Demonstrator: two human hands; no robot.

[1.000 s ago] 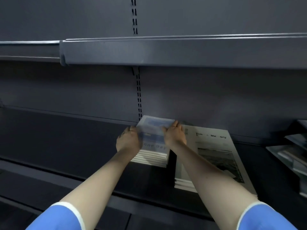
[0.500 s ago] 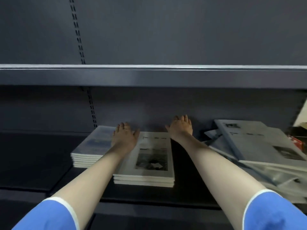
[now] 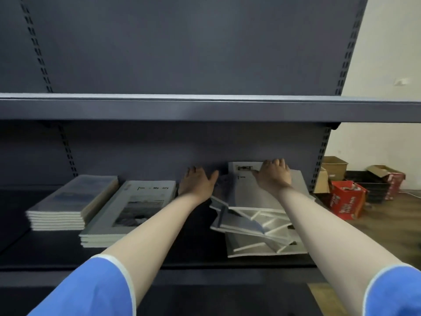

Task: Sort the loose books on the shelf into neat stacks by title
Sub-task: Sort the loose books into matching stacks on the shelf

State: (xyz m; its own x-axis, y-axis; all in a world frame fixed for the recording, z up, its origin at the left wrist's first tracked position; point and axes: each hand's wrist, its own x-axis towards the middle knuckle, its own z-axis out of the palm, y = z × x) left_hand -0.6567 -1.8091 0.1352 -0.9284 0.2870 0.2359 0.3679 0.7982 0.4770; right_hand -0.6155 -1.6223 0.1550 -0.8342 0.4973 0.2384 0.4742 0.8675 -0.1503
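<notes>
Two neat stacks (image 3: 57, 208) (image 3: 127, 210), one loose pile (image 3: 255, 226); left hand (image 3: 197, 183) spread, right hand (image 3: 273, 175) seemingly gripping top book (image 3: 248, 190).

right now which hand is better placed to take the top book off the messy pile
The right hand: it already rests on the top book of the messy pile. The left hand sits open beside the pile, touching no book I can see.
</notes>
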